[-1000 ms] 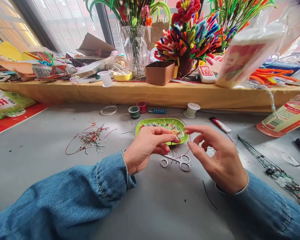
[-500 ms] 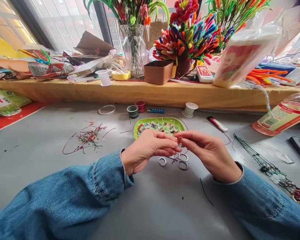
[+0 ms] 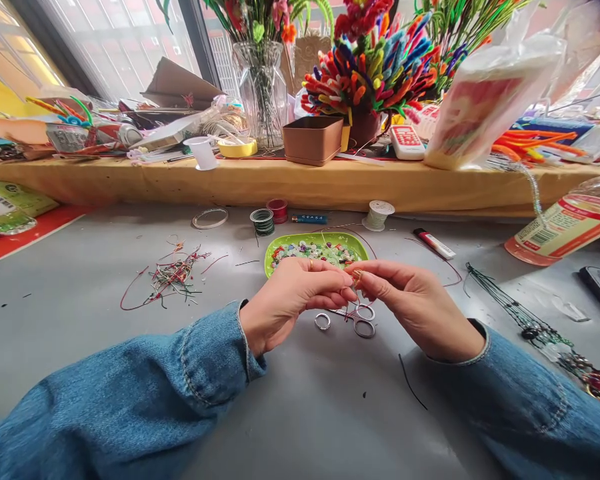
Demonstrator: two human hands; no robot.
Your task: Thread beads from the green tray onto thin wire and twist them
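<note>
Scissors (image 3: 355, 318) partly hidden, right hand (image 3: 416, 301) pinching small piece (image 3: 357, 275) (indistinct)

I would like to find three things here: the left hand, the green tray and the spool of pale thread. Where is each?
Left hand (image 3: 293, 292): head view, middle of its thumb side.
Green tray (image 3: 286, 239): head view, far rim.
Spool of pale thread (image 3: 378, 218): head view, wound thread.

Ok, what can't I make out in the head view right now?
All in the head view:
Small piece between the left hand and right hand: too small, partly covered by them.
Scissors: tips hidden by the left hand.
Green tray: near side mostly hidden by both hands.
Pink-liquid bottle: cut off by the picture's right edge.
</note>
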